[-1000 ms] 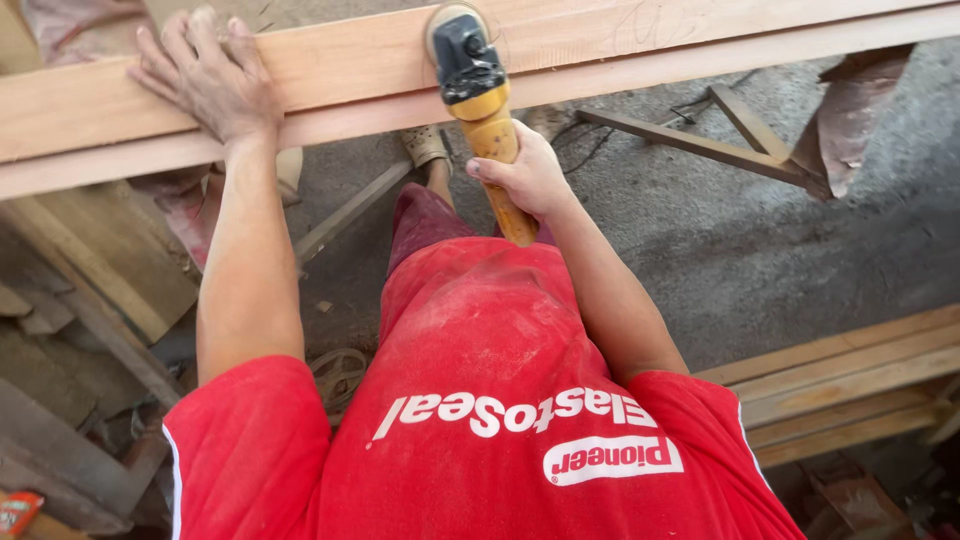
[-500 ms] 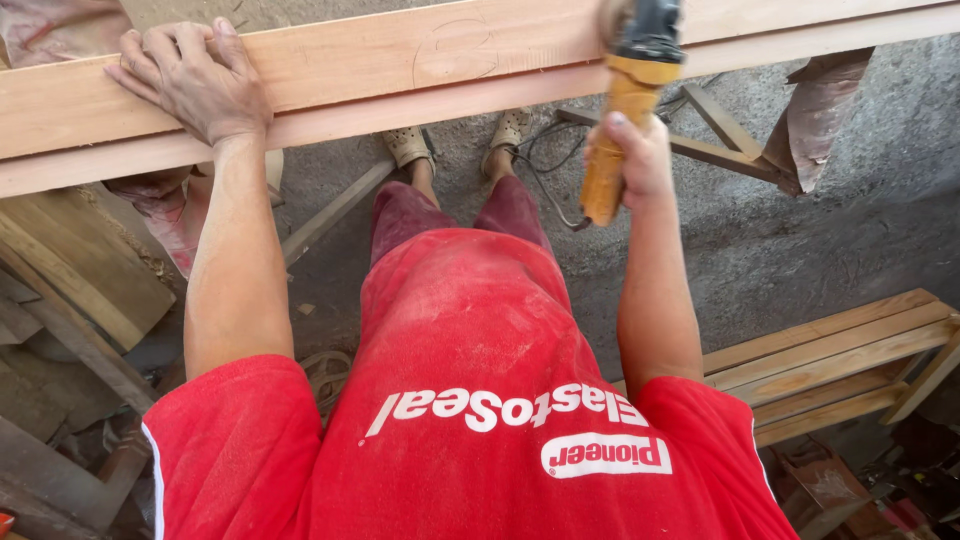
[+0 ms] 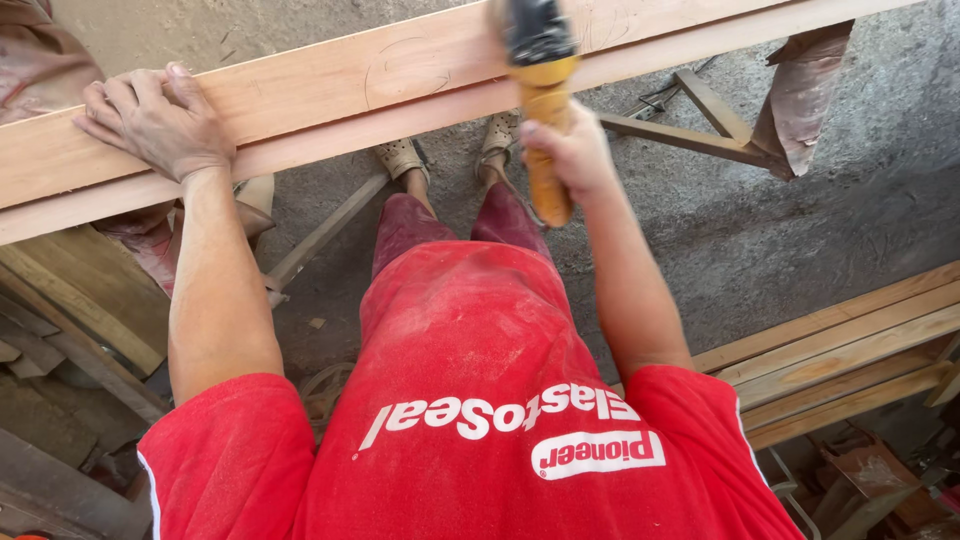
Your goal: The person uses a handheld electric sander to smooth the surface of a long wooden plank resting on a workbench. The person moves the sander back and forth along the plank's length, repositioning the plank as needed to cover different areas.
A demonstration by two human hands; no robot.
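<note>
One long plank (image 3: 400, 70), left hand (image 3: 155, 120) flat on it, right hand (image 3: 570, 155) gripping one yellow power tool (image 3: 540, 90)

The right hand (image 3: 570, 150) is swinging the yellow power tool (image 3: 540, 90) back leftward along the long wooden plank (image 3: 330, 85), after carrying it out to the right half a second ago. The tool is blurring with motion.

A rough grey concrete floor (image 3: 800, 220) carries everything here — dusty and scuffed. On it lie stacked timber planks (image 3: 840, 350) at the right, darker boards (image 3: 70, 300) at the left, and a slanted wooden strut (image 3: 320, 235) — beside two sandalled feet (image 3: 400, 157).
</note>
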